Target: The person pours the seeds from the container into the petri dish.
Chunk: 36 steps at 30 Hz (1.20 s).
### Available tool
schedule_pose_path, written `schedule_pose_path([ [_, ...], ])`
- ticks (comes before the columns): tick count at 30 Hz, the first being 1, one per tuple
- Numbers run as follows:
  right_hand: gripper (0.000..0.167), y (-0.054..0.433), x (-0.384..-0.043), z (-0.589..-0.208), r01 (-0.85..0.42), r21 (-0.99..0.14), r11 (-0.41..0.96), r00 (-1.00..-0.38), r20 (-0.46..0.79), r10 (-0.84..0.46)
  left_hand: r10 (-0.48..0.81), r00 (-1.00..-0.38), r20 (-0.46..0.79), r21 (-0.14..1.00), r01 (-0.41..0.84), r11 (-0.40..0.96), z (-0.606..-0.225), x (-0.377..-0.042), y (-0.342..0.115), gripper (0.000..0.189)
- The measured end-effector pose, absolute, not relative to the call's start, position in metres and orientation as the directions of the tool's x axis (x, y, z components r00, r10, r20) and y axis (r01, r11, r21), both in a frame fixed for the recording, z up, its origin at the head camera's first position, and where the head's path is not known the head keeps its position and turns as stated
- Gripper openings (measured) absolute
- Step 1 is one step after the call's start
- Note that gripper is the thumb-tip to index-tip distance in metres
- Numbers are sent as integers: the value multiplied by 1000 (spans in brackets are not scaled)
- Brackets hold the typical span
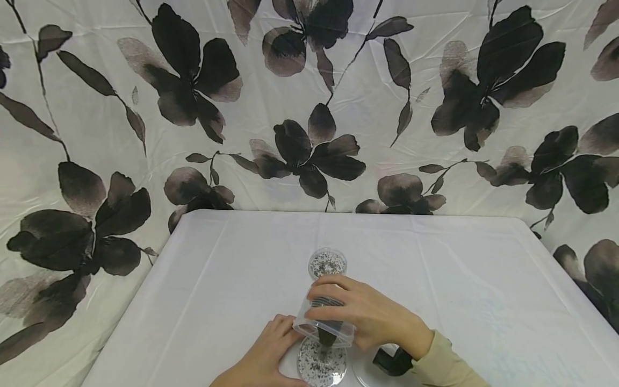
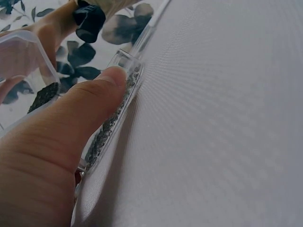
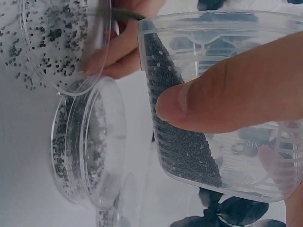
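Note:
In the head view my right hand (image 1: 360, 312) grips a clear plastic measuring cup (image 1: 306, 325), tipped toward me. Dark seed-like grains (image 3: 187, 151) lie banked along its lower wall in the right wrist view, and a thin dark stream runs from its lip. Below the lip is a round clear petri dish (image 1: 319, 368), its floor sprinkled with dark grains. My left hand (image 1: 266, 349) holds this dish from the left, fingers at its far side and thumb at its near side. The left wrist view shows the thumb (image 2: 102, 92) pressed on the dish's rim.
Farther back stands another clear dish (image 1: 327, 262) with scattered dark grains. A clear round lid or dish (image 1: 360, 371) lies to the right of the near dish, partly under my right wrist, which wears a black device (image 1: 393, 361). A floral cloth (image 1: 300, 107) hangs behind the white table (image 1: 232, 269).

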State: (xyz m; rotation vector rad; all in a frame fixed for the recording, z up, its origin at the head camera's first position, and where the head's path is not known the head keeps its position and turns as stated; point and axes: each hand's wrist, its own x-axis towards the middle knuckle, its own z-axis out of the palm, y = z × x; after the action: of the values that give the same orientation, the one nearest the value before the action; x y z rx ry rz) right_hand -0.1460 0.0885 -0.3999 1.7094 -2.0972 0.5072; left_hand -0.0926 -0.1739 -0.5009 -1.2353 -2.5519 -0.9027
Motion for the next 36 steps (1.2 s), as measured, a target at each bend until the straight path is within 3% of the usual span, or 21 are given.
schedule_pose_path([
  [10, 96, 91, -149, -401, -977, -45, 209, -203, 509, -836, 654, -652, 383, 475, 746, 466, -501, -93, -175, 85],
  [19, 95, 96, -159, -406, -970, -69, 233, -234, 523, -819, 658, -611, 441, 420, 788, 450, -501, -95, -173, 80],
  [27, 91, 105, -165, -416, -920, -283, 272, -386, 521, -761, 667, -571, 480, 389, 819, 422, -501, -96, -173, 75],
  [36, 103, 116, -165, -425, -779, -575, 249, -558, 456, -693, 673, -550, 495, 382, 833, 399, -500, -98, -173, 73],
])
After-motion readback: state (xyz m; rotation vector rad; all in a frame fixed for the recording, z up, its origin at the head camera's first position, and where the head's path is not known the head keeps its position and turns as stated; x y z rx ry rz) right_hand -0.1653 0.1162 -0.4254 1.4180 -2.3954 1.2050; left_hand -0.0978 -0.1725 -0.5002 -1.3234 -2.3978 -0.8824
